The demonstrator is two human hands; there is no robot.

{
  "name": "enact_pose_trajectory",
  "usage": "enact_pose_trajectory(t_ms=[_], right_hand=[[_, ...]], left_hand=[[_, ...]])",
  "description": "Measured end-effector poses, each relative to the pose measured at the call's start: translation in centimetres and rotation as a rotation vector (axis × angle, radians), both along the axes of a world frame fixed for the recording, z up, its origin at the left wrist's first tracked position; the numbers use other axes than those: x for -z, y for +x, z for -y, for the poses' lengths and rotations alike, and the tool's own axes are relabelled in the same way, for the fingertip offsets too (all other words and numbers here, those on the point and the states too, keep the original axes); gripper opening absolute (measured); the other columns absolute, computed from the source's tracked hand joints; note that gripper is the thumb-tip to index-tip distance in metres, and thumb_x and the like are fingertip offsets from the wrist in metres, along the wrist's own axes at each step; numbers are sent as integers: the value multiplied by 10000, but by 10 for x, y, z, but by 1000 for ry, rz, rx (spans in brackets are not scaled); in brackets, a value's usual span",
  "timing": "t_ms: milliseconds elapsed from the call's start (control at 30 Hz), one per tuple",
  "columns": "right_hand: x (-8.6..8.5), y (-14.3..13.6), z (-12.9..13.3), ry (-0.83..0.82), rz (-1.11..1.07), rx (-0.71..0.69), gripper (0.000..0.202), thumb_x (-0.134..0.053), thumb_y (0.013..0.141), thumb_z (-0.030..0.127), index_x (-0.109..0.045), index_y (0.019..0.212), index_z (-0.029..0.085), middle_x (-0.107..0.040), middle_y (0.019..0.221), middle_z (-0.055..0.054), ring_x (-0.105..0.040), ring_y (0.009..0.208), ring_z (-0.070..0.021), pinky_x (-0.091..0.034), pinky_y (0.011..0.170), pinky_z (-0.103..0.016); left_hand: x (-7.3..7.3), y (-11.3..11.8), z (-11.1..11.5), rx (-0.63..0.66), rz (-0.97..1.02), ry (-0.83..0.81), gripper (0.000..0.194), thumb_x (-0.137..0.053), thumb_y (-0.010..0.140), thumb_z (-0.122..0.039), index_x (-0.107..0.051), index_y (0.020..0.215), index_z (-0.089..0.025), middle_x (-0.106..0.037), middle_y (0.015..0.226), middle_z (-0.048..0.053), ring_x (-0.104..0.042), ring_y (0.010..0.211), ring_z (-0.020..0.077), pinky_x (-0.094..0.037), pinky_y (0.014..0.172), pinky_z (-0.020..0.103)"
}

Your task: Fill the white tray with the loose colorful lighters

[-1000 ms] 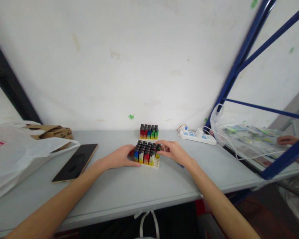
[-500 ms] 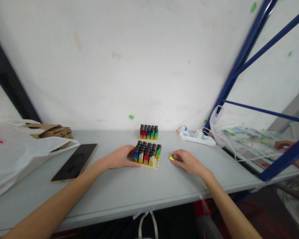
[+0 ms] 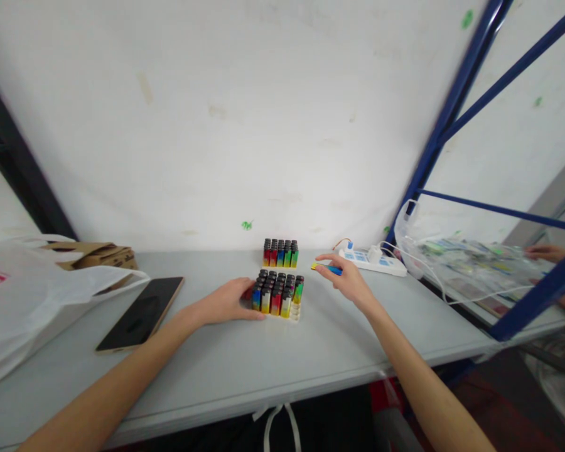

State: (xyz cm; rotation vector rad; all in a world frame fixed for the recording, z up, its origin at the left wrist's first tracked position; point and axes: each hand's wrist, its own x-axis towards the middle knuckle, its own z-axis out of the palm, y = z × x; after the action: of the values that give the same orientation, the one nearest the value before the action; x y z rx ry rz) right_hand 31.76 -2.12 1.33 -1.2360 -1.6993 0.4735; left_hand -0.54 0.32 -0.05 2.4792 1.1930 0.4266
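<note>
A clear tray [image 3: 295,312] filled with several upright colourful lighters [image 3: 277,294] stands in the middle of the grey table [image 3: 273,351]. My left hand [image 3: 226,301] rests flat against the tray's left side. My right hand [image 3: 346,279] is raised a little above the table to the right of the tray and pinches a yellow-and-blue lighter [image 3: 326,268] held sideways. A smaller block of lighters [image 3: 280,252] stands behind the tray near the wall.
A dark phone [image 3: 141,314] lies at the left beside a white plastic bag [image 3: 23,301] and a cardboard box [image 3: 96,256]. A white power strip [image 3: 371,260] sits at the back right. Blue shelf bars [image 3: 452,113] and another person's hand [image 3: 543,252] are at the right.
My right hand left the tray, dropped to the table at its right, picked up a lighter there and lifted it up and back. My left hand stayed at the tray.
</note>
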Motion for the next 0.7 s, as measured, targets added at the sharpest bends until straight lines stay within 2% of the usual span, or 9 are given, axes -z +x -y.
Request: enact_pose_trajectory(t_ms=[100,233,333,400,467,567,700], right_hand=[[0,-5,-9,-18,-106,11,423,-742,763,565,-705,927,177,-615,652,-4,-448,520,-120,-365,467,-244],[5,-9,-16,-76,-156,-93,515,-613,841,658,-691,770,153,-592,643,-20,-514,588,-141,-440,560,-272],[10,-13,-15,-148,-245,-260,537,-512,901,675,-638,787,165,-618,744,-35,-591,689,-157,-511,676,-301],[13,-17,-14,-207,-319,-319,508,-515,892,686,-589,843,186,-589,726,-10,-581,645,-145,-520,654,-303],[17,-22,-13,-226,-362,-305,501,-526,867,713,-517,826,214,-472,622,49,-479,525,-115,-472,547,-266],[23,-27,-13,-223,-356,-212,535,-522,838,752,-397,736,242,-313,552,94,-299,442,-88,-316,427,-221],[30,-28,-12,-125,-243,-72,530,-498,879,694,-399,643,230,-354,524,67,-311,465,-98,-274,440,-237]], left_hand=[[1,0,0,-14,-5,-2,680,-708,631,-748,-661,1002,-180,-705,1018,101,-645,933,315,-491,809,367],[1,0,-1,-9,-8,-2,670,-707,637,-744,-658,1000,-183,-700,1016,102,-643,927,310,-491,802,364],[1,0,-1,-5,-7,1,648,-714,643,-731,-661,982,-181,-700,1006,100,-642,930,312,-490,795,362],[0,0,0,-6,-9,4,643,-717,644,-732,-663,969,-180,-701,998,98,-646,924,316,-492,793,367],[0,0,0,-4,-12,8,649,-716,645,-738,-663,967,-178,-703,999,98,-651,918,319,-495,797,373],[-1,0,0,5,-17,16,672,-709,650,-750,-661,991,-173,-704,1015,100,-655,922,320,-498,813,378],[-1,0,-1,14,-38,22,674,-703,668,-747,-654,1007,-167,-702,1024,105,-655,935,322,-494,818,375]])
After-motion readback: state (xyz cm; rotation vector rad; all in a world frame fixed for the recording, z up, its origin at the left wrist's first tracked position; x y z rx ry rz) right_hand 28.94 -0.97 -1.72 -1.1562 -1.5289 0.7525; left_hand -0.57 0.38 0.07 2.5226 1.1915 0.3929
